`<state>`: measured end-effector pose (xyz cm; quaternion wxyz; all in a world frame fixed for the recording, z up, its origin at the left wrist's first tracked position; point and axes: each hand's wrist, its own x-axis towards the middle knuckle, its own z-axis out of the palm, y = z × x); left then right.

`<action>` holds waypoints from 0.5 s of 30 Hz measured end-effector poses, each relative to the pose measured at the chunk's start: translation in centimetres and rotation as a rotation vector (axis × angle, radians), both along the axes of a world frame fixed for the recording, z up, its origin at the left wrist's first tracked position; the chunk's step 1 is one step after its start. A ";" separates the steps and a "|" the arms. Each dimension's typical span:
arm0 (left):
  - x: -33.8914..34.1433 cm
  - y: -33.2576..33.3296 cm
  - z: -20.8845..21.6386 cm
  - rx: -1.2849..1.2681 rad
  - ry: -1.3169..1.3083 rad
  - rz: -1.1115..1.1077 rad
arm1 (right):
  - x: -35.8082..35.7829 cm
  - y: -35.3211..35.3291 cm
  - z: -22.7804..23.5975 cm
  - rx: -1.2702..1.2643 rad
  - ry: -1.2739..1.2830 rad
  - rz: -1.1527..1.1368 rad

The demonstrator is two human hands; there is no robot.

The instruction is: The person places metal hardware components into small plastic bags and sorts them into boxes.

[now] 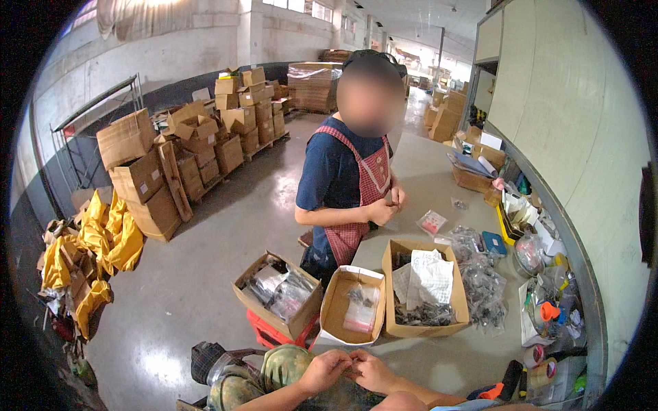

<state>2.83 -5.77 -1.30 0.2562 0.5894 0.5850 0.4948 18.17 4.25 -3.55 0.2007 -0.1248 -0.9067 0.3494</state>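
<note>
My left hand (325, 370) and my right hand (371, 372) meet fingertip to fingertip above my lap, near the table's front edge. Both are closed in a pinch, and whatever lies between the fingers is too small to make out. Just beyond them stands a shallow carton (330, 306) with small clear plastic bags (361, 314) inside. To its right, a deeper cardboard box (392, 291) holds dark small parts and printed paper sheets (430, 279). On the left, a box of bagged parts (281, 291) rests on a red stool (271, 333).
Across the table stands a co-worker in a checked apron (373, 175), hands together. Bagged parts (483, 281) heap beside the deep box. Tape rolls (541, 372) and clutter line the wall at right. Stacked cartons (199, 137) and yellow sacks (110, 226) occupy the floor at left.
</note>
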 end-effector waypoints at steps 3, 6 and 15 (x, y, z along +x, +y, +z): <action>-0.3 0.1 -0.4 -0.063 0.011 0.064 | -0.1 0.3 0.5 -0.035 0.088 0.011; -0.4 0.0 0.4 -0.071 -0.019 0.110 | 0.1 0.5 4.8 -0.209 -0.061 -0.073; 0.0 0.1 0.8 -0.070 0.044 0.091 | -0.2 1.0 4.5 -0.364 -0.021 -0.043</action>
